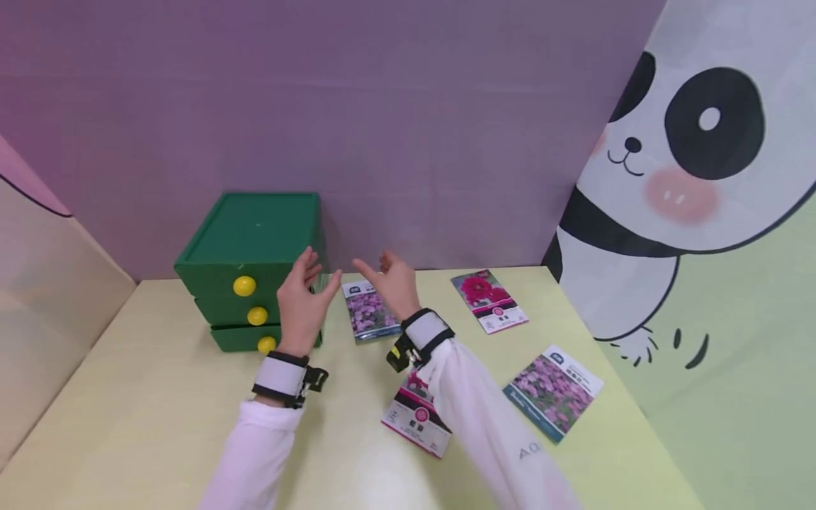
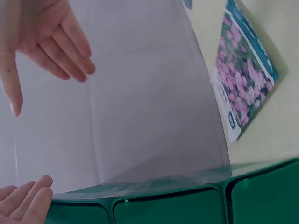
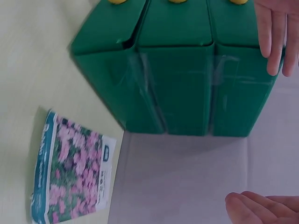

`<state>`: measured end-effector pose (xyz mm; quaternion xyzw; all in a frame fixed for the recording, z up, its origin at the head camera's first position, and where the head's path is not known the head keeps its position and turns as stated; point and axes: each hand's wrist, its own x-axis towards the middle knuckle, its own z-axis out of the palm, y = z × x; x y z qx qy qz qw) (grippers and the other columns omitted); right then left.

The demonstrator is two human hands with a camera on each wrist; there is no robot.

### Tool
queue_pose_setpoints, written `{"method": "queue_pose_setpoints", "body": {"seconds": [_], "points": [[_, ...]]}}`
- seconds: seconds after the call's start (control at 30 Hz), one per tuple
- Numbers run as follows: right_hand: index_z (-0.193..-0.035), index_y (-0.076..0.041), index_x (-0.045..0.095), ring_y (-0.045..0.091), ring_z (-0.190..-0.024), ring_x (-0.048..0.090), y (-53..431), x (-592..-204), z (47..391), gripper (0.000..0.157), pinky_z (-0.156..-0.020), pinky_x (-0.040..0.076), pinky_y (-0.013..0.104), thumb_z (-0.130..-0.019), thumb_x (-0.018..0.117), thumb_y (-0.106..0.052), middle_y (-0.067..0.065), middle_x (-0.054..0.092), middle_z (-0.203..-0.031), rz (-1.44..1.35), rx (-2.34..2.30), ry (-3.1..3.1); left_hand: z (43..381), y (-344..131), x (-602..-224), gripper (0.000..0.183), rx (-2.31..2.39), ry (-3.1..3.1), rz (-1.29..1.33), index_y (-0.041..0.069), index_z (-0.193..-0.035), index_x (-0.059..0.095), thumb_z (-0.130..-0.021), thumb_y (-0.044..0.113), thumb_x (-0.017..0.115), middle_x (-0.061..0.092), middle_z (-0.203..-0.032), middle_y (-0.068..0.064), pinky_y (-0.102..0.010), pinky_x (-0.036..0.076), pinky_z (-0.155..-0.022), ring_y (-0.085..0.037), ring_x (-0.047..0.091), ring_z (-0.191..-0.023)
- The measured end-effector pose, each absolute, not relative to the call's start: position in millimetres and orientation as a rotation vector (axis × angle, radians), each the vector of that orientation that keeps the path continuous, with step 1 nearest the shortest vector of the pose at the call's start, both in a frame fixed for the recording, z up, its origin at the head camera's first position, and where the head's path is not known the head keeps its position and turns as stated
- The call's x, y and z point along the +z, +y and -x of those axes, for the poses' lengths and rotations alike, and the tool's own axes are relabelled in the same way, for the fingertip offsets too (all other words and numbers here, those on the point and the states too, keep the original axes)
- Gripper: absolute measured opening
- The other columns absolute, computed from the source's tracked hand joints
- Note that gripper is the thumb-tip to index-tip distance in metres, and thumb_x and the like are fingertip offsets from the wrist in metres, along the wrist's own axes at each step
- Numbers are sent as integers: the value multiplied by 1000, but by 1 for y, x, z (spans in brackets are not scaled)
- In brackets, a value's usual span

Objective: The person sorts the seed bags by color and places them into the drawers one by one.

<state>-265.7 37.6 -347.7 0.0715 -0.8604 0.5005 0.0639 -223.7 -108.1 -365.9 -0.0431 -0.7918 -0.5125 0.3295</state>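
My left hand point(image 1: 302, 304) is raised in front of the right edge of a green three-drawer box point(image 1: 248, 234), fingers bent loosely and thumb apart. Facing it, my right hand point(image 1: 397, 287) hovers with thumb and fingers spread, overlapping a seed packet with pink-purple flowers point(image 1: 366, 312) in the head view. Nothing is held in either hand. In the left wrist view, the right hand point(image 2: 53, 42) is at the upper left and the left fingers point(image 2: 30, 203) are at the lower left. The right wrist view has the flower packet point(image 3: 74, 172) lying beside the box.
Yellow knobs point(image 1: 244, 286) front the drawers. Red-flower packets lie at the back right point(image 1: 489, 301) and below the right forearm point(image 1: 417, 418). Another purple-flower packet point(image 1: 553, 393) lies at the right. A purple cloth wall point(image 1: 414, 142) and a panda-print panel point(image 1: 663, 212) bound the table.
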Motion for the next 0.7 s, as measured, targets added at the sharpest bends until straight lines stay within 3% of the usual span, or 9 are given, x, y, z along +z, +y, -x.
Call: {"method": "queue_pose_setpoints", "body": {"seconds": [0.33, 0.53, 0.7], "points": [[-136, 0, 38, 26, -117, 50, 18, -346, 264, 83, -94, 45, 34, -79, 61, -55, 18, 48, -131, -242, 1606, -2588, 211, -128, -361, 43, -1811, -1723, -9, 2, -122, 54, -85, 21, 65, 62, -109, -10, -20, 50, -82, -12, 60, -91], [-138, -3, 36, 25, -118, 50, 6, -340, 262, 84, -94, 45, 34, -79, 58, -59, 17, 47, -133, -296, 1656, -2587, 208, -142, -359, 40, -1975, -1479, -112, -4, -113, 56, -83, 20, 67, 65, -92, -8, -22, 53, -76, -15, 65, -82], [-137, -1, 37, 23, -118, 50, -1, -342, 260, 77, -96, 43, 32, -86, 49, -58, 17, 48, -132, -356, 1685, -2590, 203, -151, -362, 28, -2031, -1278, -200, -3, -100, 59, -83, 17, 67, 65, -90, -10, -24, 54, -75, -18, 65, -78]]}}
